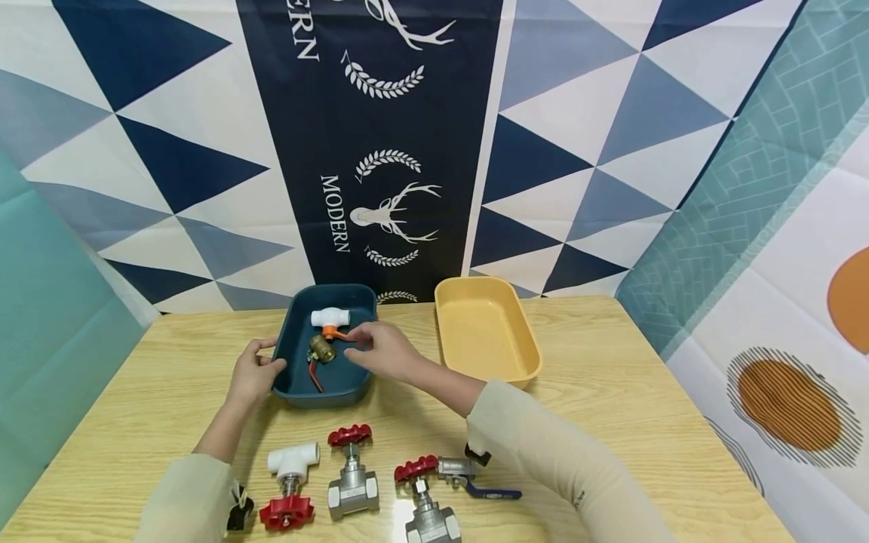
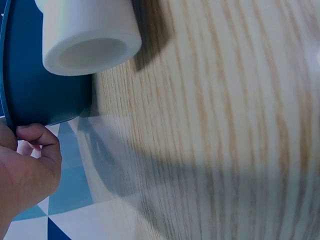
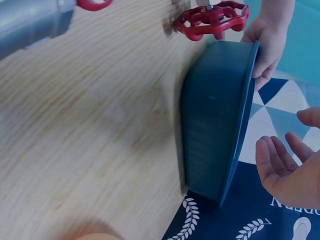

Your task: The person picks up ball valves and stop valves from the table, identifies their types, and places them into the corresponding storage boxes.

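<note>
Near the far edge of the wooden worktop (image 1: 597, 362), the left hand (image 1: 253, 375) pinches the left rim of a dark-blue rectangular tub (image 1: 322, 400). The right hand (image 1: 385, 351), fingers loosely bent and empty, hovers at its right edge, beside a white plastic valve with an orange handle (image 1: 330, 317); a brass valve with a red lever (image 1: 322, 349) lies nearer the left edge.

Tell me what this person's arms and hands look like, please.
The left hand and right hand are bare, without gloves. The left sleeve and right sleeve are plain pale cream and stop short of the wrists. A small black object shows beside each cuff, and the right sleeve carries a small dark mark.
</note>
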Demonstrator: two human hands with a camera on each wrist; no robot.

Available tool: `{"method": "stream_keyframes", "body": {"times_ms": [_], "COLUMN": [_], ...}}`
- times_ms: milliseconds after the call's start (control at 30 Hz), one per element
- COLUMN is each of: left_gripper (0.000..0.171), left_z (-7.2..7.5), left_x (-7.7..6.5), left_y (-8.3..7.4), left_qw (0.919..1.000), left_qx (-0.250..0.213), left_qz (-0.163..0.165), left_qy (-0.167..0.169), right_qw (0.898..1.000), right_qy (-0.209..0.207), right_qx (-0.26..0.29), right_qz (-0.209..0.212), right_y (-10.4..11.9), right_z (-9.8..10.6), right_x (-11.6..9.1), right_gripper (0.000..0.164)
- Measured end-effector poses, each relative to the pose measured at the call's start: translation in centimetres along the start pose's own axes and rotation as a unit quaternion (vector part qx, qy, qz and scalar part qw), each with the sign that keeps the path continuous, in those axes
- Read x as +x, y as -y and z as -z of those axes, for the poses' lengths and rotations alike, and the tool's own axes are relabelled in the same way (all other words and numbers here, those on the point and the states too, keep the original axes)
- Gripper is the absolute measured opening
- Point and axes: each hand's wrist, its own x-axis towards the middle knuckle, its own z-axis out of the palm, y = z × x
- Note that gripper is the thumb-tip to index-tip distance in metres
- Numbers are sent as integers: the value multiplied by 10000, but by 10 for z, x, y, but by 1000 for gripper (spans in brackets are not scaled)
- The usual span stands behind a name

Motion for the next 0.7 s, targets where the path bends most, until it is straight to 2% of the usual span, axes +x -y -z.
{"method": "stream_keyframes", "body": {"times_ms": [300, 700], "left_gripper": [47, 47], "left_z": [0, 0], "left_x": [1, 0], "left_y": [1, -1], "left_qw": [10000, 9999], "left_qx": [62, 115], "left_qz": [-23, 0], "left_qy": [-49, 50], "right_qw": [9997, 9993], "right_qy": [6, 62], "right_qx": [81, 210], "right_qz": [-220, -309], "right_y": [-10, -20], "right_z": [2, 6], "right_x": [-8, -21], "right_gripper": [30, 32]}}
